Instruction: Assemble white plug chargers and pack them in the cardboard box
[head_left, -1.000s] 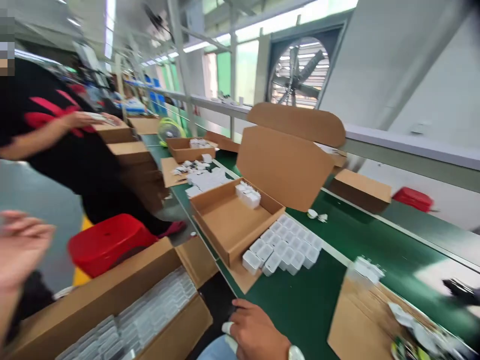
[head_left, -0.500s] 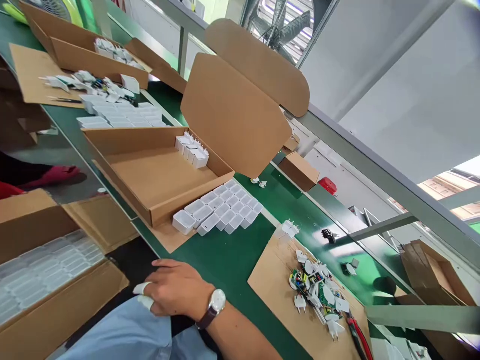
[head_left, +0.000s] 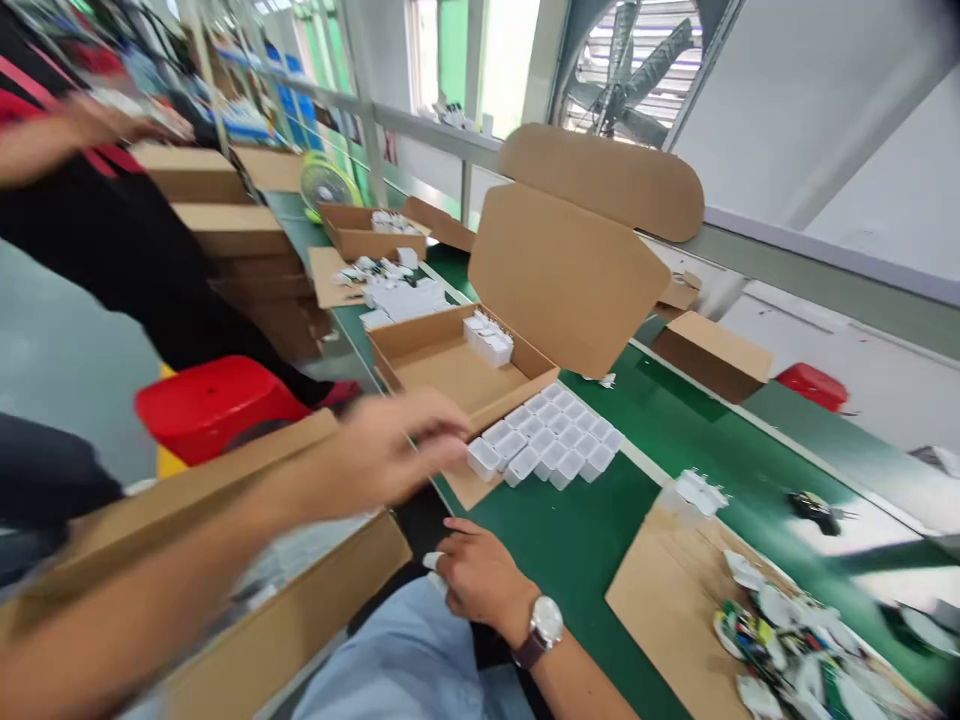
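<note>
My left hand (head_left: 401,440) reaches in from the lower left, blurred, near the front corner of the open cardboard box. Its thumb and fingers look apart and I see nothing in them. White plastic housings (head_left: 551,440) stand in rows just beyond its fingertips. Inside the shallow cardboard box (head_left: 427,375) several white plug adapters (head_left: 487,338) sit along one side. My right hand (head_left: 484,575), a watch on its wrist, rests over my lap by the table edge. Its fingers are loosely spread, with white covers on some fingertips, and it holds nothing that I can make out.
Circuit parts and plug pieces (head_left: 795,640) lie on a cardboard sheet (head_left: 667,600) at the right. A large carton (head_left: 300,620) stands at my left, near a red stool (head_left: 217,400). Another person (head_left: 112,230) stands at the far left. A green fan (head_left: 326,185) is farther back.
My left hand has come into view from the lower left. The view has swung left, showing the other person and the red stool. My right hand stays over my lap.
</note>
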